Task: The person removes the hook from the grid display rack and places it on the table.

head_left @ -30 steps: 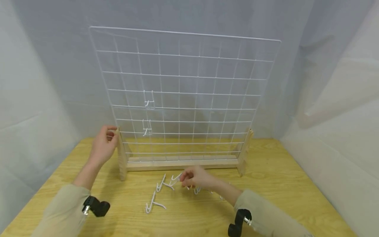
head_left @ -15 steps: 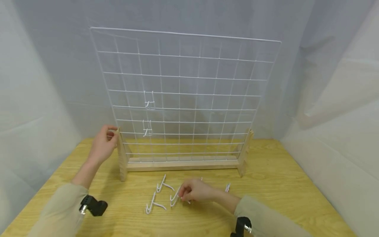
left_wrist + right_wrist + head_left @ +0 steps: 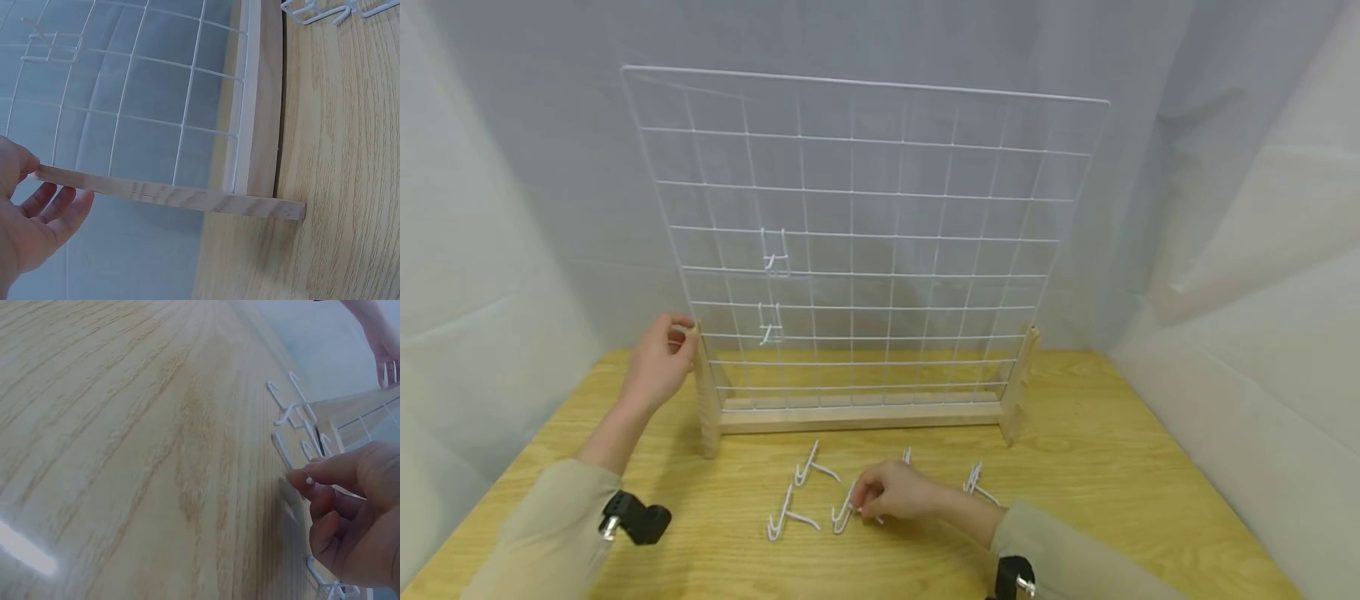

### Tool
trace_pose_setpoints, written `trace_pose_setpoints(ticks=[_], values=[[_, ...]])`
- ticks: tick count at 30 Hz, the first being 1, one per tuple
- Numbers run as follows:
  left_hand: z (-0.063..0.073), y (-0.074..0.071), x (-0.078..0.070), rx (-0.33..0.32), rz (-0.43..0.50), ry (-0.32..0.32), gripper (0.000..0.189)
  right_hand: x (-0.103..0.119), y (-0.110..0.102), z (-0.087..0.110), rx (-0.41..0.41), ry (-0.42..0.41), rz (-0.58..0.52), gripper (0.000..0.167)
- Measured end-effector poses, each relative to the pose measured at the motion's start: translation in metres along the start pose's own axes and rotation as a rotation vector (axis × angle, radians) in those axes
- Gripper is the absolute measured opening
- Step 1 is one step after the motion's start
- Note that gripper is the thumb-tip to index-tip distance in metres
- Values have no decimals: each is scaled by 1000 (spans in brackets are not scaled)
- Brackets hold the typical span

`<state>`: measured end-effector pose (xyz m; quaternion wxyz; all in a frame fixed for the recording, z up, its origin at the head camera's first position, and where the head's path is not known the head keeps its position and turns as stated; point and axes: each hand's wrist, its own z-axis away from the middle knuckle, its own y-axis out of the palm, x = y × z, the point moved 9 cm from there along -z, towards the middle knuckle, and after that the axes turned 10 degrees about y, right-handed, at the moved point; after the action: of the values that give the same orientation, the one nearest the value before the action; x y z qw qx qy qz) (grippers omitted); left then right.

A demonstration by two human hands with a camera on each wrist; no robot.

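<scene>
At the left end of the wooden stand, my left hand [image 3: 658,362] grips the top of the side post [image 3: 707,404]. The left wrist view has its fingers [image 3: 62,215] around the post's end. Low over the table, my right hand [image 3: 891,493] pinches the prong of a white wire hook [image 3: 841,518]; part of this hook is hidden by the fingers. To its left lie two more hooks, one behind [image 3: 807,467] and one nearer [image 3: 784,512]. Two hooks, an upper [image 3: 777,257] and a lower [image 3: 771,327], hang on the grid.
The white wire grid panel [image 3: 865,82] stands upright in the wooden base [image 3: 861,419]. Right of my right hand lies another hook [image 3: 974,479], and a hook tip [image 3: 907,454] shows behind the hand. Pale sheeting [image 3: 1225,250] surrounds the wooden table [image 3: 1097,500].
My right hand has moved toward the table's front, bringing its hook beside the two on the left. Hooks behind the hand and forearm have come into view. The left hand keeps its place.
</scene>
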<state>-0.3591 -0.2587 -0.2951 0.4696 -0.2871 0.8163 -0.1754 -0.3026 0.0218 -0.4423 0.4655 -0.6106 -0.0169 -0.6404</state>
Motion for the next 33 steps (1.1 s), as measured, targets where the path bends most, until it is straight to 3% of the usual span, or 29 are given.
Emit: trace_pose_setpoints(ticks=[15,33], values=[[1,0,0,-9,8,-11,36,-3,6,-3,-8,13,-10,11],[0,-1,0,-35,-36,34,32,-7,8,-4,-31,28,2,11]])
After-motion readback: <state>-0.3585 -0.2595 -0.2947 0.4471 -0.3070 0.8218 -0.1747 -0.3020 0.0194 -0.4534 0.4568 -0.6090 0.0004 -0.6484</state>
